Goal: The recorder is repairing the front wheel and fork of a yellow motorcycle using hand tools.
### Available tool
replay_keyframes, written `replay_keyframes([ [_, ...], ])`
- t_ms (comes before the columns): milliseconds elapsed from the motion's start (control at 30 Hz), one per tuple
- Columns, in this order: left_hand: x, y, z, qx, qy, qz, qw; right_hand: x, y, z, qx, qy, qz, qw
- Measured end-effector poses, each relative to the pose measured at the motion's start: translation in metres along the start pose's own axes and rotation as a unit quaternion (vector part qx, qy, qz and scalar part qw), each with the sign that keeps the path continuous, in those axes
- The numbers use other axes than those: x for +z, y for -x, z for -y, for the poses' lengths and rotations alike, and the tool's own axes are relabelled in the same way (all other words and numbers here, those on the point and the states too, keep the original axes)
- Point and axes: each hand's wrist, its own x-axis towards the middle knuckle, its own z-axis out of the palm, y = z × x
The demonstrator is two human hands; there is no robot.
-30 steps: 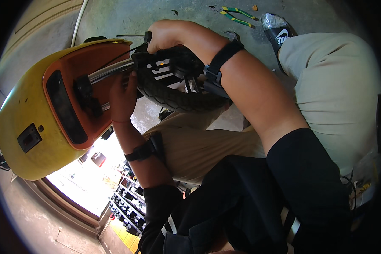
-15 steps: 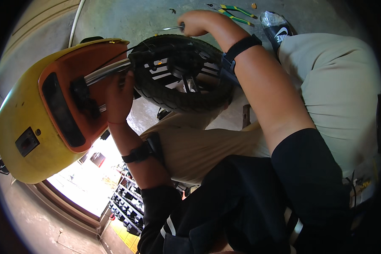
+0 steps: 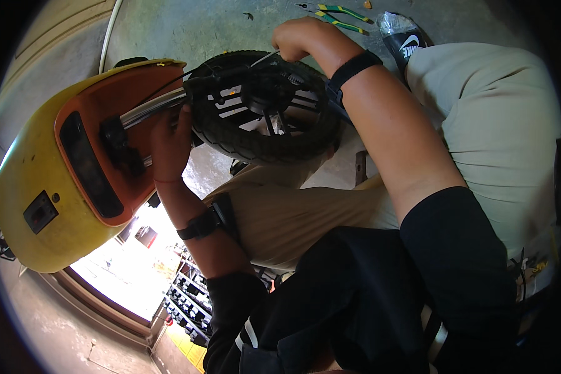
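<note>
A black spoked wheel with a treaded tyre (image 3: 246, 148) lies tilted at the upper middle. It is joined to shiny fork tubes (image 3: 153, 107) that come out of a yellow scooter body (image 3: 28, 168) with an orange inner panel (image 3: 81, 103). My left hand (image 3: 171, 146) is wrapped round the fork beside the wheel; its fingers are partly hidden in shadow. My right hand (image 3: 298, 38) is closed above the wheel's far edge. Out of that fist a screwdriver (image 3: 265, 59) shows its thin metal shaft, angled down-left over the wheel near the fork end. Its handle is hidden.
Pliers (image 3: 340, 17) with green and yellow handles lie on the floor beyond my right arm, near a shoe (image 3: 400, 38). A small dark scrap (image 3: 248, 16) lies left of them. My legs (image 3: 293, 215) flank the wheel. A rack (image 3: 187, 299) stands at lower left.
My right hand has shifted slightly right and nearer, bringing the screwdriver's shaft from above the floor to over the wheel. My left hand stays on the fork. The view has moved a little.
</note>
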Motion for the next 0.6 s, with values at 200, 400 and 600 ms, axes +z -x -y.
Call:
replay_keyframes([
  [200,0.0,0.0,0.0,0.009,0.0,-0.009,1.0,0.002,-0.007,0.0,0.006,0.053,0.004,0.999],
  [400,0.0,0.0,0.001,0.022,-0.011,-0.011,1.0,0.0,-0.006,0.006,0.016,0.079,0.002,0.997],
  [600,0.001,-0.001,0.001,0.018,0.01,-0.014,1.0,-0.005,0.006,0.012,-0.021,0.111,-0.075,0.991],
])
